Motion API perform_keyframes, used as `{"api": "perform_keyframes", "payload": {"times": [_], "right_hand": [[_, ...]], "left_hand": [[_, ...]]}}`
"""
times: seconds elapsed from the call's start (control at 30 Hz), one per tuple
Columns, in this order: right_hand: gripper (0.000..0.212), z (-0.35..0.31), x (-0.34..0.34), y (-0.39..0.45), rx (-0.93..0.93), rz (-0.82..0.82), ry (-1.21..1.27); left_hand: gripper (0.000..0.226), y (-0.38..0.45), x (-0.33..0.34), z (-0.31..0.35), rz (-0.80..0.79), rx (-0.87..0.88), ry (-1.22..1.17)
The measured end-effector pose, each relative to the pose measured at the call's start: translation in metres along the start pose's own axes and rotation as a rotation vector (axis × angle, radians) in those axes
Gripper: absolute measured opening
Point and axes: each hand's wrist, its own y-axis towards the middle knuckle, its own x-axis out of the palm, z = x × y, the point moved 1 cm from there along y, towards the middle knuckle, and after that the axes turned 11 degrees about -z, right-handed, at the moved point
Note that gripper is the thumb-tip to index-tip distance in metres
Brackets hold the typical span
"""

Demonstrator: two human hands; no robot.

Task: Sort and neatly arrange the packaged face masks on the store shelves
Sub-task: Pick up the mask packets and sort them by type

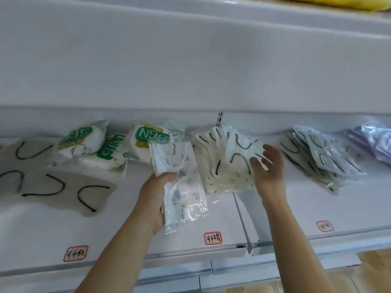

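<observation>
At frame centre the left hand [155, 199] grips a clear-wrapped patterned mask packet [182, 187], while the right hand [268, 166], fingers spread, touches the fanned white mask stack [224, 161].

The left hand [155, 199] covers the left edge of the clear printed mask pack [184, 187], and its fingers lie behind the pack, out of sight. The pack hides the lower right corner of the rear N95 pack [148, 140]. The stack of white masks [224, 163] overlaps itself, so the count cannot be read. The grey-beige masks [42, 182] are cut off by the left edge; the purple packs [374, 142] are cut off by the right edge. Writing on the red-bordered shelf labels [213, 238] is too blurred to read. A yellow object [338, 2] is cut off at the top edge.
</observation>
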Motion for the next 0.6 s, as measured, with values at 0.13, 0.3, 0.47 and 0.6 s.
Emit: {"api": "perform_keyframes", "payload": {"times": [0.13, 0.3, 0.47, 0.6], "right_hand": [[0.041, -0.003, 0.004, -0.027, -0.073, 0.130, -0.013], [0.048, 0.007, 0.004, -0.055, 0.048, 0.304, -0.142], [0.038, 0.001, -0.014, -0.055, 0.133, 0.282, -0.169], [0.013, -0.019, -0.014, -0.089, 0.055, 0.123, 0.097]], "left_hand": [[0.043, -0.001, -0.010, 0.002, -0.064, -0.047, 0.007], [0.031, 0.000, -0.024, 0.010, -0.193, -0.105, 0.039], [0.028, 0.000, -0.014, 0.009, -0.303, -0.164, 0.085], [0.025, -0.002, 0.018, -0.010, -0.357, -0.164, 0.154]]}}
